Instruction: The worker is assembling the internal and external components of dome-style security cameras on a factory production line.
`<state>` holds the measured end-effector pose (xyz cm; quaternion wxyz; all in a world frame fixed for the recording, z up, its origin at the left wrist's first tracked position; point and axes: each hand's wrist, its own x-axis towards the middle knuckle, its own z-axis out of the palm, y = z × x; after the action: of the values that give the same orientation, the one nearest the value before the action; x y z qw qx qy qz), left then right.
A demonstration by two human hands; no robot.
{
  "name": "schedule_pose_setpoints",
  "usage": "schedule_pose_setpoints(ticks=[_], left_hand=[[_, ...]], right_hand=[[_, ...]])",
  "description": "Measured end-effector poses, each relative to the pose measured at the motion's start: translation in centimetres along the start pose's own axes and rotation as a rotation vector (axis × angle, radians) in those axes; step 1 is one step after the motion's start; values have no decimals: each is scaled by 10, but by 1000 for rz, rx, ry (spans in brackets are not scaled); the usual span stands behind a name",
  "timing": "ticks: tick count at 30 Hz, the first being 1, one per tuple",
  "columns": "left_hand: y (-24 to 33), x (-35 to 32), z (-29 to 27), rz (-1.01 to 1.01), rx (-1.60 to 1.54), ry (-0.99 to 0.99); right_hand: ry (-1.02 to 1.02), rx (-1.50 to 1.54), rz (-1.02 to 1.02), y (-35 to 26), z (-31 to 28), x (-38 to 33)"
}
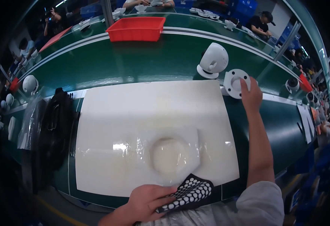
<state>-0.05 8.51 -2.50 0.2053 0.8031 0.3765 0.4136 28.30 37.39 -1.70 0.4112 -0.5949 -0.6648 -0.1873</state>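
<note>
My right hand (251,96), at the far right corner of the white work mat (116,98), grips a white camera-like device by its round base (233,83). The base faces me and shows several dark round spots near its rim. Just left of it, an upright white camera-like device (214,59) with a rounded head stands on the green belt. Close to my body, my left hand (148,201) pinches a black cloth with white dots (191,192). Beyond that cloth, a white foam block with a round hollow (191,139) sits on the mat under clear film.
A red bin (135,30) stands across the green belt (161,56). To the left lie a black bag (54,128) and a clear plastic bag (32,124). More white devices, including one at far left (30,83), line the bench. Several people work farther off.
</note>
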Motion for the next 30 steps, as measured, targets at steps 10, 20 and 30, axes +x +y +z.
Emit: schedule_pose_setpoints(ticks=[10,20,30], left_hand=[[-19,-9,0,-33,-57,186],[-22,-25,-2,-94,-158,198],[-24,-28,-5,-160,-185,153]], right_hand=[[-482,1076,190,-94,-87,-45],[-85,411,-718,-171,100,-11],[-549,318,-439,-172,125,-26]])
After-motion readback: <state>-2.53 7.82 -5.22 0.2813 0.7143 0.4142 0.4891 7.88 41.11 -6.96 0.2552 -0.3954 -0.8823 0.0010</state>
